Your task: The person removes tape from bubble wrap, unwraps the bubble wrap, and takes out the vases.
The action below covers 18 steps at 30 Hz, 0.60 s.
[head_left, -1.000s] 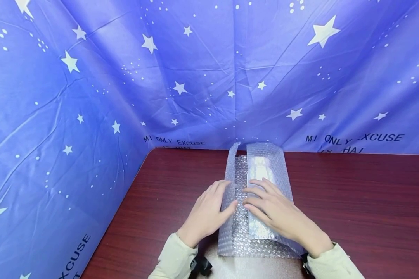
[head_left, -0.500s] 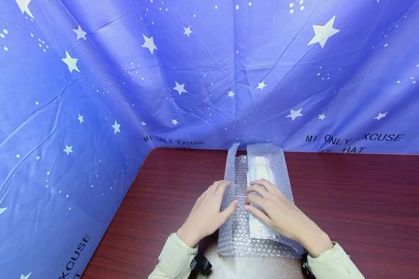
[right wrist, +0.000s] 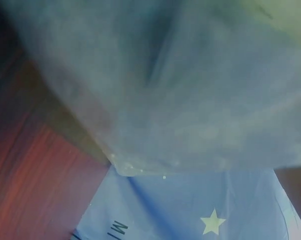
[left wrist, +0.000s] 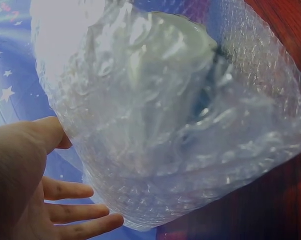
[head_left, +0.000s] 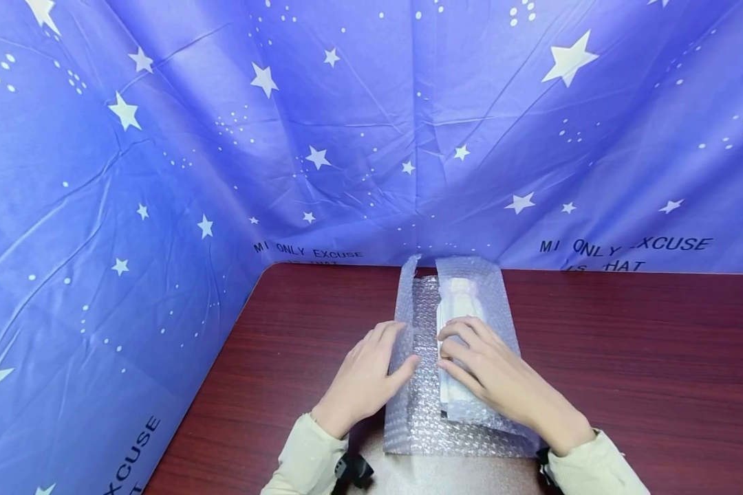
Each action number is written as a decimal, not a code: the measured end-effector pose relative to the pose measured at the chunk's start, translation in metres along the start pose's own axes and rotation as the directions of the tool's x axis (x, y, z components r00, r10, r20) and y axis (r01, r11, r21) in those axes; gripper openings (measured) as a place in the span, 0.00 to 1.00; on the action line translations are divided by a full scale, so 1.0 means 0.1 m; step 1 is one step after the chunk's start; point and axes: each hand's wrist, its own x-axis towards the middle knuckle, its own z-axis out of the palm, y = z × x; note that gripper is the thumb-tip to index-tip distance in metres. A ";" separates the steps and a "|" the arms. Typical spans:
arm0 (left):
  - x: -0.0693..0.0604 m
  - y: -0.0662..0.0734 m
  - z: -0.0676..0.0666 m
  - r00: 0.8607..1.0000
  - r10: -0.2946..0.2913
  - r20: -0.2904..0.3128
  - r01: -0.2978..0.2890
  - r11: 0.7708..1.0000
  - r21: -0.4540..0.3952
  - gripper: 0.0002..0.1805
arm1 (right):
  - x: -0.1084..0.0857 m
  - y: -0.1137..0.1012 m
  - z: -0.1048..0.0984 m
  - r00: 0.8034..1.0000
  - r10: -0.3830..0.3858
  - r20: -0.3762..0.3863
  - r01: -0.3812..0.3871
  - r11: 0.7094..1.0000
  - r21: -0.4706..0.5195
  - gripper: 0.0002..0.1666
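A sheet of clear bubble wrap [head_left: 426, 392] lies on the table with its left and right sides folded inward. Under the right fold sits a pale, flat, shiny thing [head_left: 460, 295]; its kind is hidden by the plastic. My left hand [head_left: 368, 371] rests on the left fold, and its fingers are fairly straight. In the left wrist view the left hand's fingers [left wrist: 70, 212] lie along the bubble wrap's edge. My right hand [head_left: 492, 368] lies over the right fold, fingers bent round the inner edge of the pale thing. The right wrist view shows blurred plastic [right wrist: 190, 100], without the hand.
The dark red wooden table [head_left: 644, 357] extends to both sides of the wrap. Behind it and on the left hangs a blue cloth [head_left: 347, 89] with white stars. The wrap's far end reaches the table's back edge.
My right fingers have drawn slightly right and curled more at the pale thing's inner edge. That edge has tilted a little, and a dark corner shows. The left hand stays nearly still.
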 end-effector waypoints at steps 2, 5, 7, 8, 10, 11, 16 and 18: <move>0.00 0.00 0.00 1.000 -0.001 -0.003 0.001 1.000 -0.004 0.29 | -0.01 0.00 -0.02 1.000 0.002 -0.013 -0.002 1.000 -0.003 0.04; 0.00 -0.02 0.00 1.000 0.003 -0.009 -0.004 1.000 -0.003 0.28 | -0.02 0.01 -0.04 0.999 -0.006 -0.042 0.006 1.000 -0.006 0.04; 0.00 -0.03 0.01 1.000 0.007 -0.012 -0.007 1.000 0.002 0.28 | -0.03 0.02 -0.06 0.998 -0.011 -0.054 0.011 1.000 -0.011 0.04; 0.00 -0.03 0.01 1.000 0.007 -0.013 -0.007 1.000 0.003 0.28 | -0.03 0.02 -0.07 0.998 -0.010 -0.056 0.009 1.000 -0.011 0.05; 0.00 -0.03 0.01 1.000 0.007 -0.010 -0.007 1.000 0.004 0.28 | -0.04 0.03 -0.09 0.999 0.006 -0.049 -0.006 1.000 -0.011 0.05; 0.00 -0.04 0.01 1.000 0.005 -0.008 -0.005 1.000 0.004 0.28 | -0.04 0.02 -0.10 0.999 0.014 -0.044 -0.014 1.000 -0.011 0.05; 0.00 -0.03 0.01 1.000 0.003 0.001 -0.003 1.000 0.003 0.27 | -0.06 0.02 -0.13 0.998 0.041 -0.045 -0.041 0.999 -0.014 0.05; 0.00 -0.04 0.00 1.000 0.003 0.001 -0.003 1.000 0.006 0.27 | -0.06 0.03 -0.15 0.997 0.040 -0.059 -0.041 0.999 -0.016 0.06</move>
